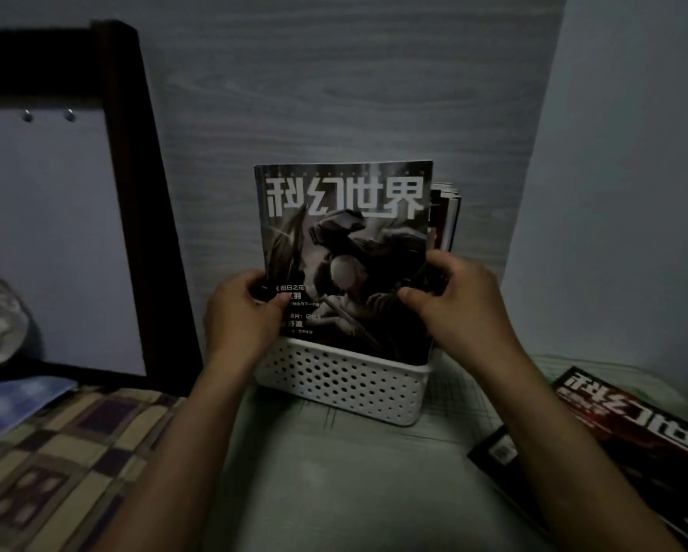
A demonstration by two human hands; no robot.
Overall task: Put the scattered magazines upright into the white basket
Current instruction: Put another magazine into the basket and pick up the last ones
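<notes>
A dark-covered magazine (pixel 346 233) with big white lettering stands upright in the white perforated basket (pixel 342 386), its lower edge inside the rim. My left hand (pixel 241 314) grips its lower left edge and my right hand (pixel 460 298) grips its lower right edge. Behind it, more upright magazines (pixel 446 217) peek out at the right. Two magazines (pixel 629 440) lie flat on the green mat at the right.
The basket stands on a green cutting mat (pixel 334 472) against a grey wood-grain wall (pixel 334 93). A dark wooden frame (pixel 135 193) rises at the left, above a checkered cloth (pixel 67 452) and a blue item (pixel 11 400).
</notes>
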